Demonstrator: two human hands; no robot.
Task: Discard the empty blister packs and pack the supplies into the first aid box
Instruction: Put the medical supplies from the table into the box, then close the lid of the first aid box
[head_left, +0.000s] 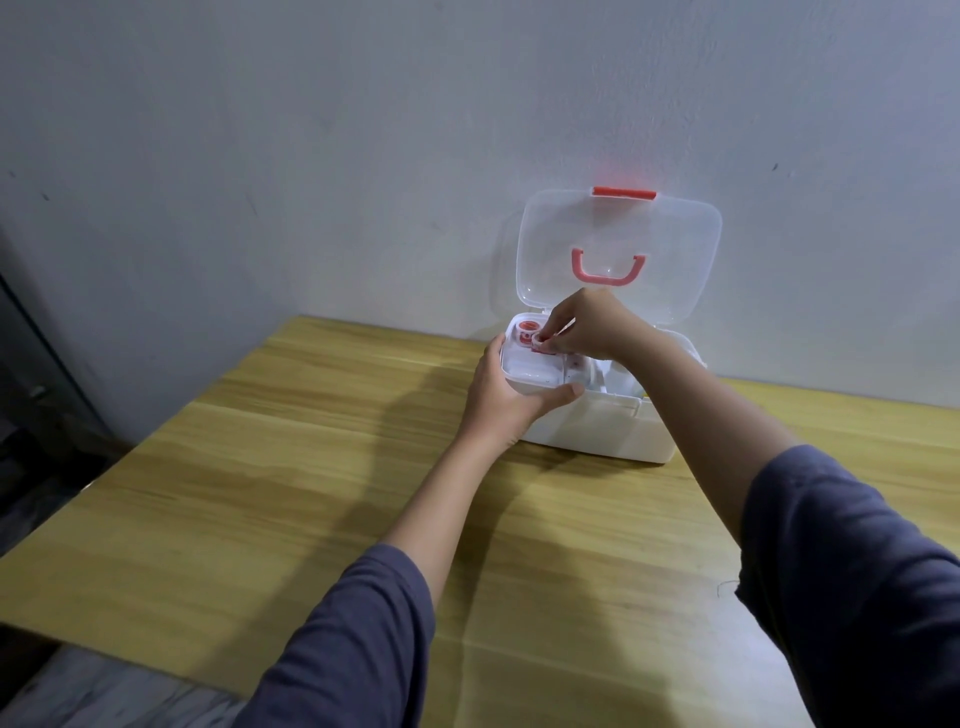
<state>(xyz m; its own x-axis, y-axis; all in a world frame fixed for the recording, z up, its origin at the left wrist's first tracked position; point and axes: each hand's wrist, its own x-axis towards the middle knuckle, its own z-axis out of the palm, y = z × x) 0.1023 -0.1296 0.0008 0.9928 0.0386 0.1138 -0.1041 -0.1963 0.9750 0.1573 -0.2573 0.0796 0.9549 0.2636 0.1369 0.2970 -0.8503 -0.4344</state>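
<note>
One tape roll (540, 340), seemingly in right hand (587, 327)

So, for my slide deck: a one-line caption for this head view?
Left hand steadies the white tray in the open white plastic first aid box; right hand places a small tape roll.

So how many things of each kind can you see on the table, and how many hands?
First aid box, lid open: 1
Inner tray, white: 1
Tape rolls with red cores: 2, one lying in the tray, one in the right hand's fingers
Hands: 2, left hand on the tray, right hand
Total: 6
</note>
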